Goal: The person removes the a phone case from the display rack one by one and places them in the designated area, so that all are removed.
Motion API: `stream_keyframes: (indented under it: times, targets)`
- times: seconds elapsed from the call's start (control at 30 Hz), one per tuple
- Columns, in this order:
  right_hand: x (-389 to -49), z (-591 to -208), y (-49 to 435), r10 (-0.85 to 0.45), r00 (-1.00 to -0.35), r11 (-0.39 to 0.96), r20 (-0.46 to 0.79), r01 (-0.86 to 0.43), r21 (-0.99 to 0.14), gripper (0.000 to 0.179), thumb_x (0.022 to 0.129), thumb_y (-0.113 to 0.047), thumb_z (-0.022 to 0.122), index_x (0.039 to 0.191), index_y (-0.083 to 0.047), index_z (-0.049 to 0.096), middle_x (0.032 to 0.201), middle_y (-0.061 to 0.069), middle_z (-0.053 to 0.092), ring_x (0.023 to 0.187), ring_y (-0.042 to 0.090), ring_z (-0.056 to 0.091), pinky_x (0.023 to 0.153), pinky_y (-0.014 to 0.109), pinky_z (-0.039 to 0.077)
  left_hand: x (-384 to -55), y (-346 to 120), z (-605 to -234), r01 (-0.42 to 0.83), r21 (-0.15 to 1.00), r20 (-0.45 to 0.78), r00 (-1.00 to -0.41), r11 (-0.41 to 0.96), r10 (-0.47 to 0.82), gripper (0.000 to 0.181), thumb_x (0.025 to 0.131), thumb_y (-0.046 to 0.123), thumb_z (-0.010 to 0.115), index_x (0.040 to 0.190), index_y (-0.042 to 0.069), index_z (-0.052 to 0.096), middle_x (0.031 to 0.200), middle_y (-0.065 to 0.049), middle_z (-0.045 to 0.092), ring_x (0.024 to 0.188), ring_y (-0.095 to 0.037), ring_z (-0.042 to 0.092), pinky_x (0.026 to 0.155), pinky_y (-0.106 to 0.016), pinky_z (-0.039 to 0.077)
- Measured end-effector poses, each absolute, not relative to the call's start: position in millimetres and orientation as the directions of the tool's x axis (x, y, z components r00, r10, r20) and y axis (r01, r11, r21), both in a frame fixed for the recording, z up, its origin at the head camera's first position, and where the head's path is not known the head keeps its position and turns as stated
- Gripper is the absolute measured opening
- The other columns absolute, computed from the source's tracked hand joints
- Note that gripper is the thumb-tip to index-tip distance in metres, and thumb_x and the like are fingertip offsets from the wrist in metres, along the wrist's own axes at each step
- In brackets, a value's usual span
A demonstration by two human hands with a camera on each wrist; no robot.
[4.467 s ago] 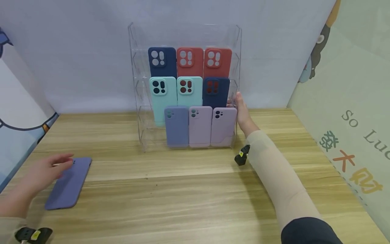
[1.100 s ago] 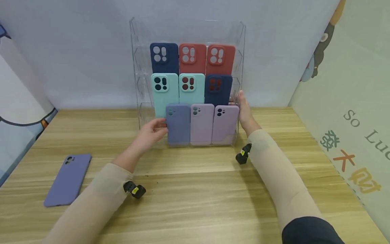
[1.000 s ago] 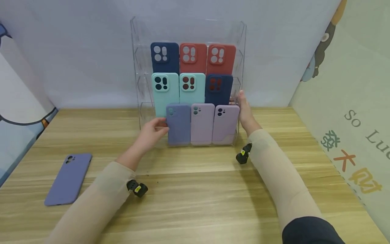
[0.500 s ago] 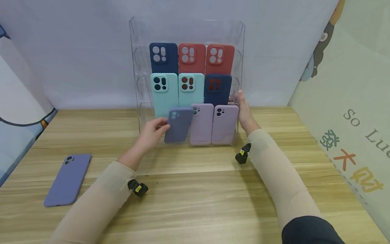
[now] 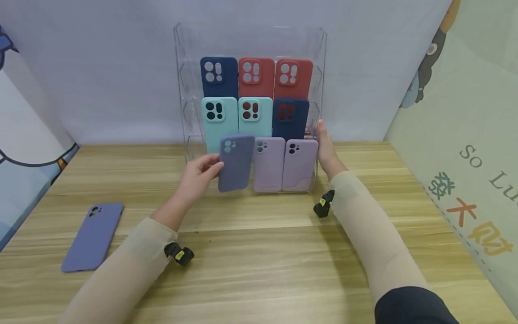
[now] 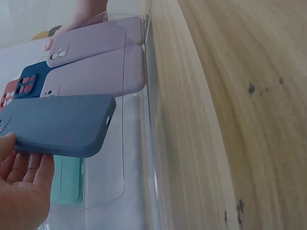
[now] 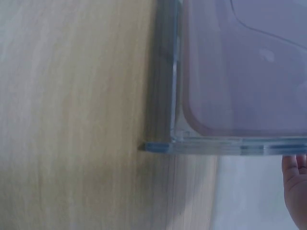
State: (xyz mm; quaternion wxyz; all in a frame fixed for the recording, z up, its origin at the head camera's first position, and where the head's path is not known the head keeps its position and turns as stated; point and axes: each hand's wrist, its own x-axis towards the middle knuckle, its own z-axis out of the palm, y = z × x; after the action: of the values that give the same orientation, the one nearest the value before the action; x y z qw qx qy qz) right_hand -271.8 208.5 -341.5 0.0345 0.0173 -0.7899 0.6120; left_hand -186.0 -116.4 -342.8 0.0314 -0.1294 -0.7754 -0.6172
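My left hand (image 5: 197,177) pinches a slate-blue phone case (image 5: 236,163) by its left edge, thumb on the camera-hole side. The case is tilted and hangs in front of the lowest tier of a clear display stand (image 5: 178,85). In the left wrist view, the case (image 6: 57,122) is clear of the tier's front lip. To its right, a lilac phone case (image 5: 269,166) and another lilac phone case (image 5: 299,166) stand in that tier. My right hand (image 5: 328,150) holds the stand's right side, its fingers partly hidden behind the panel.
Light-blue cases (image 5: 220,130) and a navy case (image 5: 290,119) fill the middle row. Another navy case (image 5: 219,81) and red cases (image 5: 256,81) stand above. A purple phone case (image 5: 92,238) lies flat on the wooden table (image 5: 259,261) at left.
My left hand has moved from the purple case on the table to the stand. It has pulled the slate-blue case out of the lowest tier and raised it slightly. My right hand stays put.
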Motion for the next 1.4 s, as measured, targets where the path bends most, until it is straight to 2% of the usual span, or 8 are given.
stream_keyframes:
  times: [0.13, 0.23, 0.47, 0.63, 0.8, 1.07, 1.2, 1.4]
  targets:
    - [-271.5, -341.7, 208.4, 0.018, -0.997, 0.246, 0.073, -0.067, -0.967, 0.078, 0.096, -0.057, 0.013, 0.142, 0.003, 0.031, 0.142, 0.02, 0.037, 0.131, 0.03, 0.034, 0.111, 0.038, 0.021, -181.7, -117.4, -343.4, 0.166, 0.971, 0.138, -0.976, 0.171, 0.166, 0.03, 0.094, 0.01, 0.055, 0.118, -0.009, 0.057, 0.108, -0.023, 0.06, 0.09, -0.013, 0.061, 0.082, -0.029, 0.053]
    - [-271.5, -342.0, 208.7, 0.026, -0.998, 0.259, 0.054, -0.046, -0.965, 0.08, 0.095, -0.061, 0.013, 0.145, 0.001, 0.027, 0.146, 0.017, 0.032, 0.134, 0.027, 0.028, 0.112, 0.037, 0.017, -178.9, -119.1, -343.9, 0.102, 0.981, 0.074, -0.983, 0.162, 0.168, 0.031, 0.095, 0.011, 0.054, 0.12, -0.008, 0.055, 0.112, -0.022, 0.06, 0.094, -0.018, 0.062, 0.081, -0.028, 0.053]
    - [-270.2, -343.2, 208.8, 0.011, -0.998, 0.222, 0.063, -0.059, -0.973, 0.079, 0.096, -0.057, 0.013, 0.141, 0.004, 0.032, 0.139, 0.022, 0.04, 0.128, 0.031, 0.038, 0.109, 0.038, 0.025, -172.7, -121.8, -346.9, -0.031, 0.991, -0.052, -0.987, 0.134, 0.155, 0.033, 0.096, 0.012, 0.053, 0.123, -0.007, 0.053, 0.114, -0.02, 0.058, 0.09, -0.014, 0.061, 0.082, -0.027, 0.052]
    - [-269.8, -342.2, 208.8, 0.019, -0.998, 0.246, 0.063, -0.056, -0.968, 0.079, 0.095, -0.06, 0.013, 0.145, 0.0, 0.028, 0.147, 0.016, 0.032, 0.134, 0.027, 0.03, 0.112, 0.037, 0.019, -168.0, -125.4, -349.5, -0.047, 0.989, -0.072, -0.982, 0.142, 0.173, 0.036, 0.096, 0.014, 0.052, 0.125, -0.007, 0.051, 0.114, -0.02, 0.058, 0.09, -0.013, 0.061, 0.081, -0.026, 0.052]
    - [-270.3, -342.1, 208.0, 0.007, -0.998, 0.226, 0.057, -0.054, -0.973, 0.081, 0.094, -0.061, 0.013, 0.144, 0.0, 0.029, 0.144, 0.018, 0.035, 0.13, 0.029, 0.035, 0.109, 0.039, 0.025, -164.4, -128.6, -351.5, -0.053, 0.988, -0.081, -0.978, 0.146, 0.192, 0.037, 0.097, 0.014, 0.052, 0.126, -0.008, 0.05, 0.112, -0.018, 0.059, 0.089, -0.011, 0.061, 0.08, -0.025, 0.053]
    - [-270.3, -341.0, 208.3, 0.008, -0.999, 0.247, 0.042, -0.039, -0.968, 0.082, 0.093, -0.064, 0.013, 0.147, -0.002, 0.023, 0.147, 0.017, 0.032, 0.133, 0.028, 0.031, 0.112, 0.038, 0.019, -161.7, -132.5, -352.9, -0.068, 0.993, -0.088, -0.973, 0.1, 0.212, 0.037, 0.097, 0.013, 0.051, 0.125, -0.011, 0.048, 0.103, -0.005, 0.06, 0.086, -0.007, 0.06, 0.079, -0.022, 0.052]
    - [-270.6, -341.5, 208.3, 0.004, -0.999, 0.237, 0.044, -0.042, -0.971, 0.083, 0.094, -0.063, 0.012, 0.146, 0.0, 0.024, 0.143, 0.018, 0.037, 0.131, 0.028, 0.035, 0.111, 0.038, 0.023, -158.9, -134.5, -353.3, -0.088, 0.992, -0.108, -0.969, 0.094, 0.223, 0.037, 0.097, 0.013, 0.051, 0.125, -0.011, 0.048, 0.1, -0.002, 0.06, 0.086, -0.007, 0.06, 0.079, -0.023, 0.052]
    - [-270.9, -343.3, 208.1, 0.009, -0.998, 0.228, 0.055, -0.051, -0.972, 0.082, 0.094, -0.062, 0.012, 0.144, 0.0, 0.03, 0.137, 0.02, 0.044, 0.127, 0.03, 0.04, 0.108, 0.04, 0.029, -153.0, -140.7, -353.5, -0.097, 0.99, -0.118, -0.963, 0.098, 0.242, 0.039, 0.098, 0.013, 0.049, 0.127, -0.012, 0.045, 0.103, -0.004, 0.058, 0.087, -0.007, 0.06, 0.08, -0.023, 0.052]
